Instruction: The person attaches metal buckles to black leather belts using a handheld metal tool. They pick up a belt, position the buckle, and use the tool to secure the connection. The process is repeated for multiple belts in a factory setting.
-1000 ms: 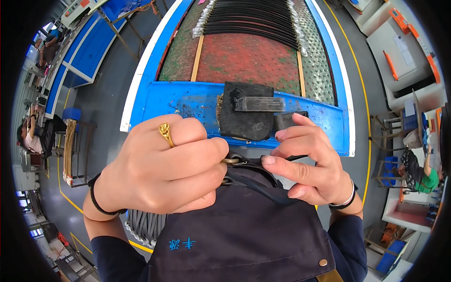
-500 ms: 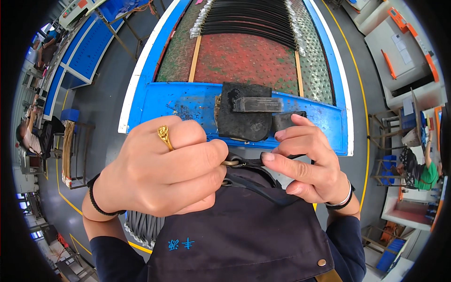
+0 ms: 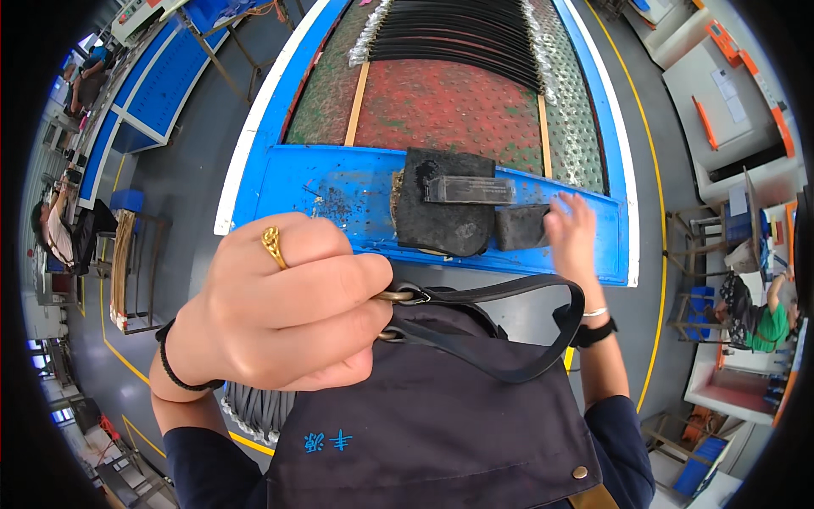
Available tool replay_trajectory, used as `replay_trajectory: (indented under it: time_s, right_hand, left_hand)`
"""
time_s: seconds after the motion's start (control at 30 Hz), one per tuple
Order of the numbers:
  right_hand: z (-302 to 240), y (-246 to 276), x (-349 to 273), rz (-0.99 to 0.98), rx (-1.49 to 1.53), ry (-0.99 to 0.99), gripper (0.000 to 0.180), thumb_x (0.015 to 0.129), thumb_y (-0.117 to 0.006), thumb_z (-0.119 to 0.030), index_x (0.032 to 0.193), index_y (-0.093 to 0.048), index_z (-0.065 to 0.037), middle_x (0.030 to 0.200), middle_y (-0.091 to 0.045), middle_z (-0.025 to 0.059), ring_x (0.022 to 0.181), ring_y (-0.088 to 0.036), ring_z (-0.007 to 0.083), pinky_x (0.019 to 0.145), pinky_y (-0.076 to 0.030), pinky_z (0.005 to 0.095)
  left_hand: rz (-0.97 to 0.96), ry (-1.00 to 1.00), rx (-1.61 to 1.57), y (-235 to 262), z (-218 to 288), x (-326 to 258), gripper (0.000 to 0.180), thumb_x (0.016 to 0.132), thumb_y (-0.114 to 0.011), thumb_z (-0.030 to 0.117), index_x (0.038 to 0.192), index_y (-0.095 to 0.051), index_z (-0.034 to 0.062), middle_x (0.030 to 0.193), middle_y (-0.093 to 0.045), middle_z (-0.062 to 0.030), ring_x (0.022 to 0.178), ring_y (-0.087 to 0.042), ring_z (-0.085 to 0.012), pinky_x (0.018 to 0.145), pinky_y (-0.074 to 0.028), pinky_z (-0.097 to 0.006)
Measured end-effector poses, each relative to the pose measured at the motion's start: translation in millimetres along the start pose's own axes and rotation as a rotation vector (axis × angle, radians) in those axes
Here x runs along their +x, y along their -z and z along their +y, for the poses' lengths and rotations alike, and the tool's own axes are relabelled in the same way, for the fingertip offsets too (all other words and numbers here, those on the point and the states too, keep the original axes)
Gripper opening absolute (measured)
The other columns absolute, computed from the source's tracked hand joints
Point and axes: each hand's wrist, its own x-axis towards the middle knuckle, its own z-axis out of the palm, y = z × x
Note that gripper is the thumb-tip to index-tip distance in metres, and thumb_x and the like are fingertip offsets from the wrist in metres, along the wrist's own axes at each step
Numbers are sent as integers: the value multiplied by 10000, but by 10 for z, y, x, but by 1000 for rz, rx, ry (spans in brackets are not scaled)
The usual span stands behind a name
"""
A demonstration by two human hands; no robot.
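Holding a looped black strap (image 3: 509,335) by its brass buckle (image 3: 398,297).
The left hand (image 3: 288,314) is clamping its fingers (image 3: 339,293) on the buckle; the right hand (image 3: 572,233), fingers apart, is touching a dark pad (image 3: 519,227) on the blue desk (image 3: 339,191).

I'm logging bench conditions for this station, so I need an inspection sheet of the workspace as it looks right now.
Surface: blue perforated bench, scuffed and stained dark near the middle.
Job's things: dark strap with a brass ring, looped in front of the dark apron.
Clutter: black worn pad with a grey metal bar on it; a small dark block beside it.
Hands: left hand closed on the strap at the ring; right hand reaching to the dark block, fingers at its edge.
Cables: nothing seen.
Surroundings: row of black straps further along the bench; grey floor with yellow lines; other people seated at the far left and right.
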Motion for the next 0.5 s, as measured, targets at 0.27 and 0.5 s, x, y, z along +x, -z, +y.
replay_trajectory:
  time_s: [0.27,0.5]
  right_hand:
    - [-44,-399,-382,-231,-163,-53,343,859,-526,-341,1041,-649,-78,1347,-423,148,1334,-221,358,1051,-105,594]
    - [-784,1199,117,102,529,242,371,934,-400,-348,1033,-679,-124,1284,-490,145,1261,-348,386,1067,-173,493]
  left_hand:
    - [-89,49,50,43,60,12,178,471,-595,77,649,-598,68,784,-587,-43,592,-502,-192,505,-410,-287]
    - [-106,3,70,-17,56,63,199,460,-599,81,658,-599,62,782,-583,-48,582,-495,-194,489,-400,-289]
